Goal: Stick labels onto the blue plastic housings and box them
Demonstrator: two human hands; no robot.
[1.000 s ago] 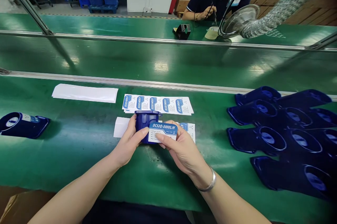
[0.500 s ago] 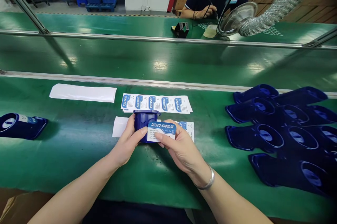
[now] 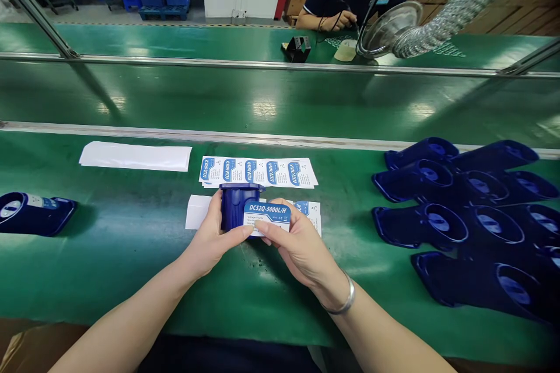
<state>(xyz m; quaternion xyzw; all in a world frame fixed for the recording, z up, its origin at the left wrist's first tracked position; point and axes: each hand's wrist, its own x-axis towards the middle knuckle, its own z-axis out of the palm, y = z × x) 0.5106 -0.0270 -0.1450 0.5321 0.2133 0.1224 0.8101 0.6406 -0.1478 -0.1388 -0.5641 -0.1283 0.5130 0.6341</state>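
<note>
My left hand is closed around the left side of a dark blue plastic housing, its thumb reaching to the lower edge of a label. Between the thumb and fingers of my right hand is that blue-and-white sticker label, printed DC52Q-5000L/H. The label lies over the front of the housing; whether it is stuck down I cannot tell. Under and behind my hands is a partly used label strip. Just beyond it lie sheets of the same labels.
Several dark blue housings lie grouped at the right. A labelled housing rests at the far left, and white backing paper lies behind it. Across the metal rail, a person's hand is near a flexible duct.
My left thumb has slid lower along the label's left side. The whole view has shifted slightly; otherwise the housing and label hold about the same place.
</note>
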